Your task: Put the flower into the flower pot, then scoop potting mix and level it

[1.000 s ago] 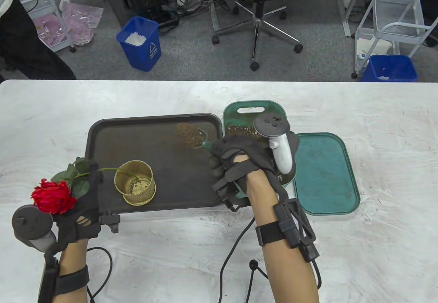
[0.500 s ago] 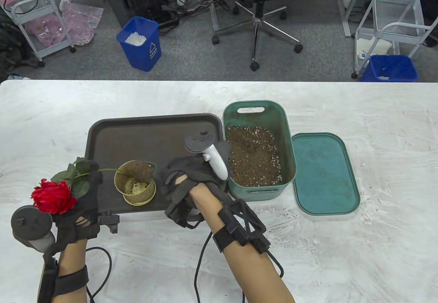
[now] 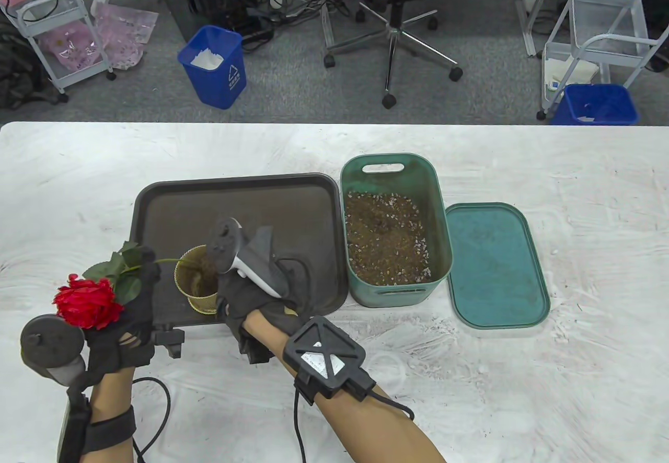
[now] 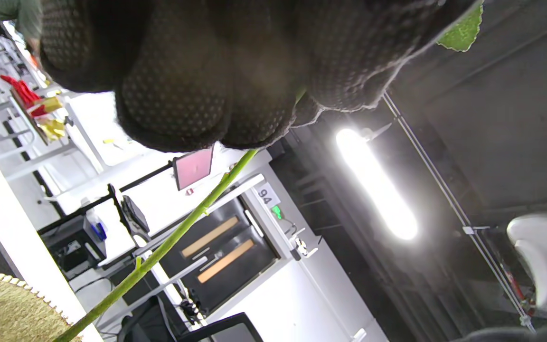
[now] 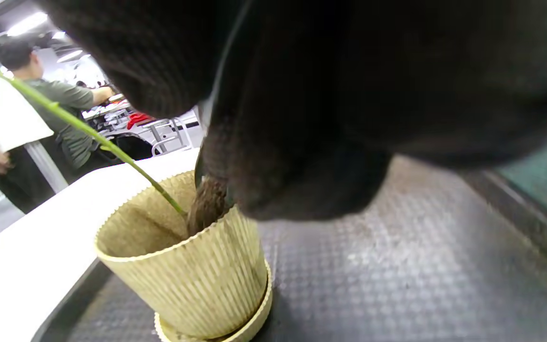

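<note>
Leftmost, our left hand point(image 3: 123, 322) is clenched round the green stem of the red artificial rose point(image 3: 86, 301), bloom near the bench's point(image 3: 575, 181) front-left. We read the stem's long axis as slanting right and down into the ribbed gold flower pot point(image 3: 194, 285), which stands on the dark grey tray point(image 3: 235, 196). Just right of the pot, our right hand point(image 3: 258, 298) is curled round a scoop we can barely see; the right wrist view shows brown potting mix point(image 5: 207, 206) spilling over the pot rim beside the stem. Further right sits the green bin of mix point(image 3: 389, 233), then its green lid point(image 3: 496, 264). Right hand is nearer the bin, so the next scoop likely goes rightward while the left steadies the stem.
</note>
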`<state>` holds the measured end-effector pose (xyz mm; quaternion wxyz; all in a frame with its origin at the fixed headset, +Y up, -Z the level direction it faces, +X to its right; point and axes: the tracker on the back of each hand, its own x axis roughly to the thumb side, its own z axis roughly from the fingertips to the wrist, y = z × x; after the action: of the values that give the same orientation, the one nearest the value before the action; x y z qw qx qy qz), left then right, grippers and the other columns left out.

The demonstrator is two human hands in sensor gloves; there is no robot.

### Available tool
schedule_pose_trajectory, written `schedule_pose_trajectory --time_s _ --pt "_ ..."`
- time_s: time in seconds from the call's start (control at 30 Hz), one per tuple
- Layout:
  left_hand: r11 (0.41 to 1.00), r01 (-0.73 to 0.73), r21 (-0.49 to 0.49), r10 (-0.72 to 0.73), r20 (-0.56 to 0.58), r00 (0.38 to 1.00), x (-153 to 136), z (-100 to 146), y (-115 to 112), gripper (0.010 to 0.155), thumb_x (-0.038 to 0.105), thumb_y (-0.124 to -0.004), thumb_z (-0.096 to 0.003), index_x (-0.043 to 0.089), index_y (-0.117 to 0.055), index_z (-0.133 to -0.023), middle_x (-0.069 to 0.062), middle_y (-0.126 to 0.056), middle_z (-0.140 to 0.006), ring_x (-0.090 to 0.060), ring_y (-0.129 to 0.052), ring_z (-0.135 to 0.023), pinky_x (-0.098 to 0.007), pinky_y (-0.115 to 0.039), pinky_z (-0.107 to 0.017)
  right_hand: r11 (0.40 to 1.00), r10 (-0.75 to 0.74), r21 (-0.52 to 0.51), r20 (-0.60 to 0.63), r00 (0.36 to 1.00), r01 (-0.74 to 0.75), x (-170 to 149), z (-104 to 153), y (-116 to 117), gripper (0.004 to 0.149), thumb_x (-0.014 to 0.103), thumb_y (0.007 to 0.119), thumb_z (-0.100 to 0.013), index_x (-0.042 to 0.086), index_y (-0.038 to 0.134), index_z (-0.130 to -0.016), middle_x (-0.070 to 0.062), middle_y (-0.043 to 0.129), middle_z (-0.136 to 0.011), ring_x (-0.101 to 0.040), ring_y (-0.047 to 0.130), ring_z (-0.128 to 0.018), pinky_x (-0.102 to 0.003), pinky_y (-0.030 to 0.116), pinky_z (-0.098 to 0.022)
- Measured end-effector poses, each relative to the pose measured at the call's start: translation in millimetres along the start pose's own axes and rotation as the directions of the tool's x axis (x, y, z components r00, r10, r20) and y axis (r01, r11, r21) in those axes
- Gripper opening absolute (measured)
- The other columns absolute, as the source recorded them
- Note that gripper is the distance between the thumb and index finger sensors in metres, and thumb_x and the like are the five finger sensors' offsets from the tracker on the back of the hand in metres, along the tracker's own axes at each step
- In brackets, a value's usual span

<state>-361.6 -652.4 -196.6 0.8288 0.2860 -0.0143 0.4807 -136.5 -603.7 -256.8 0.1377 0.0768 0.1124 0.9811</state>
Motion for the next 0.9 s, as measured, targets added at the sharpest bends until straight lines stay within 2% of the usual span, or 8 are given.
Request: schedule_pose_trajectory --time_s 0.2,0.43,0.67,0.9 --pt "1.0 -0.001 -0.001 0.001 0.001 1.0 0.1 0.2 -0.5 0.042 0.041 -0.085 -0.0421 0.026 -0.089 -0.081 0.001 -0.098 -0.069 -0.028 -0.104 -0.047 -0.044 -0.086 -0.046 0.979 0.185 -0.096 0.039 0.982 -0.181 19.7 11.9 -2.8 0.051 0.034 0.085 -0.037 0.005 0.081 -0.079 -0.013 0.104 -0.051 -0.027 0.108 -0.021 -0.038 0.096 -0.008" --pt "1.0 0.001 -0.007 -0.001 0.006 1.0 0.3 0.6 -1.8 0.042 0.041 -0.084 -0.0421 0.026 -0.089 -0.081 0.001 -0.098 -0.069 -0.028 -0.104 -0.047 -0.044 -0.086 -0.046 0.98 0.162 -0.125 0.03 0.986 -0.157 12.2 19.8 -22.1 0.051 0.034 0.084 -0.037 0.005 0.082 -0.079 -0.013 0.104 -0.051 -0.027 0.108 -0.022 -0.039 0.096 -0.009" --pt "1.0 0.007 -0.011 -0.007 0.011 1.0 0.9 1.3 -2.9 0.042 0.041 -0.084 -0.042 0.026 -0.089 -0.081 0.001 -0.098 -0.069 -0.028 -0.104 -0.047 -0.044 -0.086 -0.046 0.979 0.051 -0.198 -0.031 0.998 -0.056 -22.5 34.8 -71.0 0.051 0.034 0.083 -0.037 0.006 0.082 -0.079 -0.013 0.104 -0.051 -0.028 0.108 -0.022 -0.039 0.095 -0.01" --pt "1.0 0.008 -0.014 -0.007 0.012 1.0 1.0 1.3 -3.8 0.042 0.041 -0.084 -0.042 0.026 -0.089 -0.081 0.001 -0.098 -0.069 -0.029 -0.104 -0.047 -0.044 -0.086 -0.046 0.942 -0.171 -0.317 -0.167 0.971 0.112 -92.3 49.6 -133.0 0.051 0.033 0.083 -0.038 0.005 0.082 -0.079 -0.014 0.104 -0.051 -0.029 0.108 -0.022 -0.04 0.095 -0.01"
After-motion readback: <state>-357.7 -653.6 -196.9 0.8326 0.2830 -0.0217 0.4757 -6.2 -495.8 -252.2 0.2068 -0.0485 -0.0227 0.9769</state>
